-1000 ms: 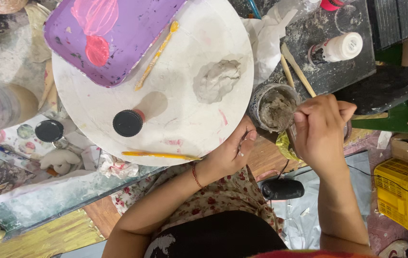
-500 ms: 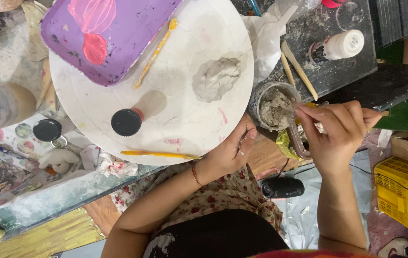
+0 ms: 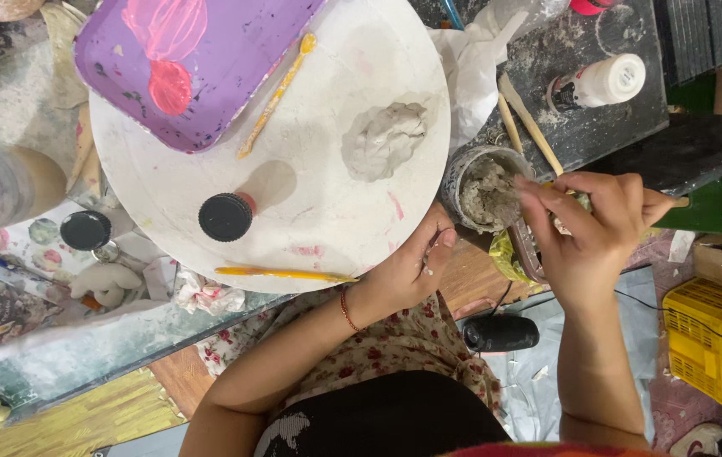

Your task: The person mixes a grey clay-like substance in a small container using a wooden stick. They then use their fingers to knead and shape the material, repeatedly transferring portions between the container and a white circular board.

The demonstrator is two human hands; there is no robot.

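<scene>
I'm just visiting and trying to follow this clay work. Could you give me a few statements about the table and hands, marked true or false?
1. A lump of grey clay lies on the white round board. True.
2. The purple tray sits on the floor. False: it rests partly on the board's upper left.
3. The right hand is beside the pot of grey paste. True.
4. The left hand holds the yellow tool. False: the tool lies on the board; the hand is at the board's edge, apart from it.
5. The black-capped bottle lies inside the yellow crate. False: it stands on the board.
</scene>
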